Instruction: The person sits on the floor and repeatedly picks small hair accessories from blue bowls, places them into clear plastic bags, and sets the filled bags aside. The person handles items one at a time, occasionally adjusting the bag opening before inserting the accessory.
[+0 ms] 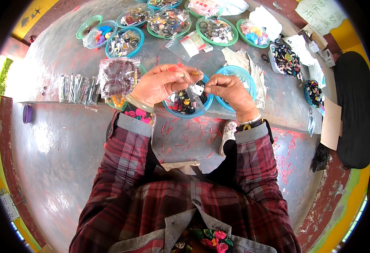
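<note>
Above a blue bowl of small dark and colourful pieces, my two hands meet. My left hand is closed on a small clear plastic bag with a red strip at its top. Thumb and forefinger of my right hand pinch at the bag's right side, by a small white piece with a dark spot. Whether that piece lies inside the bag I cannot tell. Just behind the right hand stands a second blue bowl with pale contents, partly hidden.
Bagged beaded bracelets and a row of slim clear packets lie at left. Farther back stand several bowls, among them a green bowl of packets. At right are a white basket, a cardboard piece and a purple cup far left.
</note>
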{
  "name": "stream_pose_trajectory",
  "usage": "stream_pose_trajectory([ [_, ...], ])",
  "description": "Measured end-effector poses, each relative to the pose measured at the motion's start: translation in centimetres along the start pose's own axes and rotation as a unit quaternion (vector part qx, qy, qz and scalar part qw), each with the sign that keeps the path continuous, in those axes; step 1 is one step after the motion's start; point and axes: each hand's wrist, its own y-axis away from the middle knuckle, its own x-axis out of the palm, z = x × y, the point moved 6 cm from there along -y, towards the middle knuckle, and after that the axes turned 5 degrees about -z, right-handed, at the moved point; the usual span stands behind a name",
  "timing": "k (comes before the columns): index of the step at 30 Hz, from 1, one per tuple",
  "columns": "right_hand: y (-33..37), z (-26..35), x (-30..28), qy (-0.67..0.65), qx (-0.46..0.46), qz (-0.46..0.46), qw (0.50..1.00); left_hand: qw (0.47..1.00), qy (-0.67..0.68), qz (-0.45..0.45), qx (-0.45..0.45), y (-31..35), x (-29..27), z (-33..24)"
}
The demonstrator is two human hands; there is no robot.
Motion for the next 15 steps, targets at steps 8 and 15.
stream_pose_trajectory([
  [8, 0.0, 1.2, -0.1, -0.057, -0.040, 0.005, 0.998, 0.986, -0.105, -0.012, -0.126, -0.3, -0.1, 2.3],
  [15, -0.1, -1.1, 0.4, -0.060, 0.088, 0.012, 0.994, 0.980, -0.138, -0.010, -0.147, -0.4, 0.0, 2.9],
])
